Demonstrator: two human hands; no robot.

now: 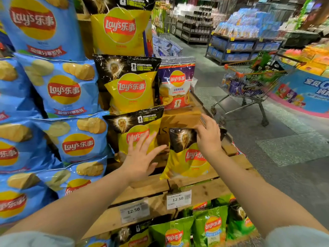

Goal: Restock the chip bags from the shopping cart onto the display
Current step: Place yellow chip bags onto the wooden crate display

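Gripping the top of a yellow chip bag (187, 157) standing near the wooden shelf's (201, 191) front edge, the right hand (209, 135) risks toppling it on release; the left hand (142, 157) hovers with fingers spread.

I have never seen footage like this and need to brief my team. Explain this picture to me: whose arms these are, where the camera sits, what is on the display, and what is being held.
There is no machine here. The one picture comes from a wide-angle camera worn on a person's head, looking forward and down, so the two arms are that person's own.

The right hand grips the top of a yellow chip bag standing on the wooden display. The left hand is open with fingers spread, at the front of a second yellow bag beside it, holding nothing.

To the left are stacked blue chip bags; higher up stands a purple bag; green bags fill the level below the price tags. The shopping cart stands behind in the aisle.
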